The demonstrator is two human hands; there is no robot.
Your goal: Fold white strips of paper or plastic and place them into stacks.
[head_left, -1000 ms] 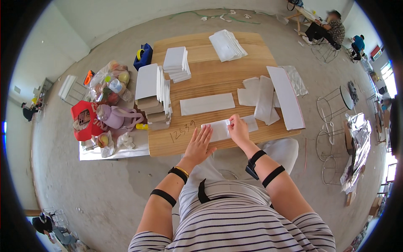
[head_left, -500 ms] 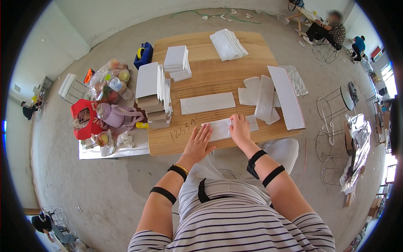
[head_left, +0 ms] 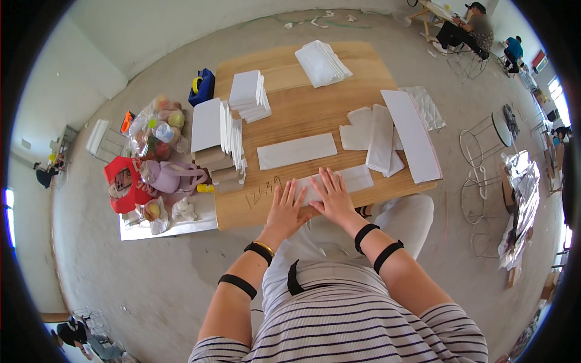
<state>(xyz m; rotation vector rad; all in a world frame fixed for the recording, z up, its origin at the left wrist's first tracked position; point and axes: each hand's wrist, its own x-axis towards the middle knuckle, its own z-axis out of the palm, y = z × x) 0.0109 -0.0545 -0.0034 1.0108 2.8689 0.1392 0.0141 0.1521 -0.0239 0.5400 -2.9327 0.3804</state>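
A white paper strip (head_left: 358,178) lies flat along the near edge of the wooden table (head_left: 302,109). Both hands press on it. My left hand (head_left: 284,210) rests palm down at the strip's left end, fingers stretched. Close beside it, my right hand (head_left: 331,198) lies flat on the strip with its fingers spread; neither hand grips anything. Just beyond them is another white strip (head_left: 296,151). To its right, several white paper pieces (head_left: 380,139) overlap each other, next to a long white board (head_left: 413,136) at the table's right edge.
Stacks of folded white card (head_left: 209,124) and smaller white pieces (head_left: 245,89) stand at the left. A white paper pile (head_left: 322,63) is at the back. A blue tape dispenser (head_left: 203,86), a fruit bag (head_left: 160,124) and a lilac bottle (head_left: 166,176) sit left. Stools (head_left: 499,130) stand right.
My right hand has slid left along the strip, toward my left hand, and its curled fingers have opened out flat. My left hand stays pressed in about the same place.
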